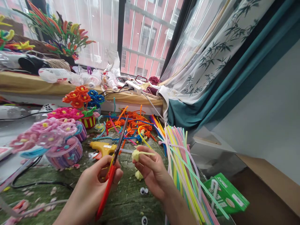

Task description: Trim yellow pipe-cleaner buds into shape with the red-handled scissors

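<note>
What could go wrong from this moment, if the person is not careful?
The scissors in the left hand point upward with bare blades, so a careless swing might nick the right hand. Their blades also pass close to the yellow glue gun and could knock it. The loose googly eyes near the right hand might get brushed away.

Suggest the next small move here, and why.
Probably swing the red-handled scissors toward the pale yellow fuzzy piece: the left hand holds them with blades pointing up, off the piece, while the right hand pinches it in its fingers, a thin stem sticking out.
</note>
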